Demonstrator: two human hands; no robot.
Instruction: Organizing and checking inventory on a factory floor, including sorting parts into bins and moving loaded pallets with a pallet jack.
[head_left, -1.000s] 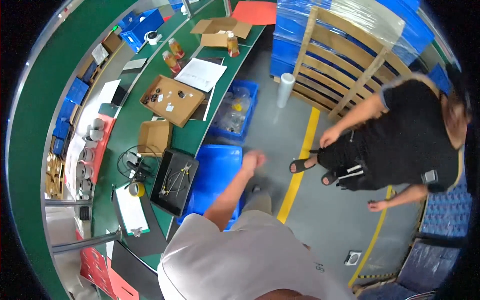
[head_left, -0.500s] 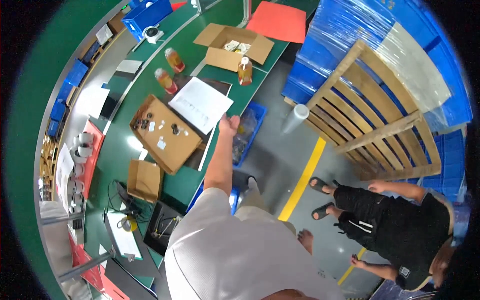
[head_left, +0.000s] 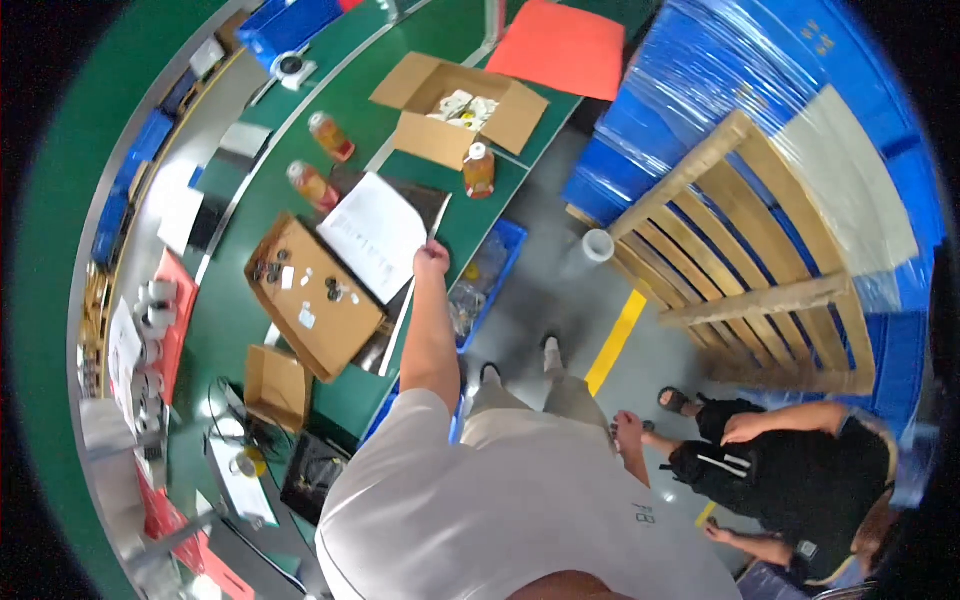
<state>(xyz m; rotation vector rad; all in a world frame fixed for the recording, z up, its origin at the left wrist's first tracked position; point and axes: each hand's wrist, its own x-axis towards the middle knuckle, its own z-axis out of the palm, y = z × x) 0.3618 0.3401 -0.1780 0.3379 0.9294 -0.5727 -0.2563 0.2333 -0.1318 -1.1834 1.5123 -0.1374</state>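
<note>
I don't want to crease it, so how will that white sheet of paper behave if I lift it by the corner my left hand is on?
The sheet of paper looks thin, so it will probably droop from the left hand. It likely weighs almost nothing and may slide off the dark tray.

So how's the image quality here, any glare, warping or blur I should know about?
Head view: strong fisheye bending, so the green workbench edge curves and a black rim rings the frame. Glare whitens the white sheet by the left hand and the plastic wrap on the blue stack. The center is fairly sharp; the edges are soft and smeared.
</note>
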